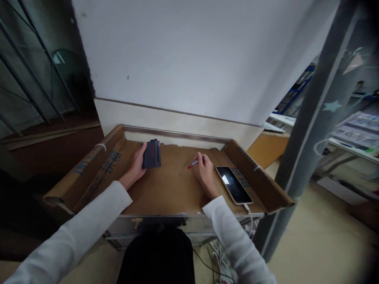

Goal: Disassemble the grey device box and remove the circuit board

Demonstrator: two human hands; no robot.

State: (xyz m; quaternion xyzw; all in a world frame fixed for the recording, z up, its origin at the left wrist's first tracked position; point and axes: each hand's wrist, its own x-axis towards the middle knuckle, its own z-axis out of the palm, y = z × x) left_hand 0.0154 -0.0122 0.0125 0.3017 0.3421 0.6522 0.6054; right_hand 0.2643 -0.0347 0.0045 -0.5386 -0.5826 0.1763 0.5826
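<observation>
My left hand (137, 165) is closed round the left side of a small dark box-shaped device (152, 154) that rests on the cardboard-covered table (166, 189). My right hand (204, 171) is closed in a pinch on a red-tipped pen-like tool (193, 163), whose tip points left just above the cardboard. The two hands are about a hand's width apart, the device at the back left and the tool in the middle.
A phone (233, 184) lies face up right of my right hand, a white cable running off the table's front edge. Raised cardboard flaps (85, 165) border both sides. A white wall (189, 59) stands behind and a grey pillar (308, 130) at the right.
</observation>
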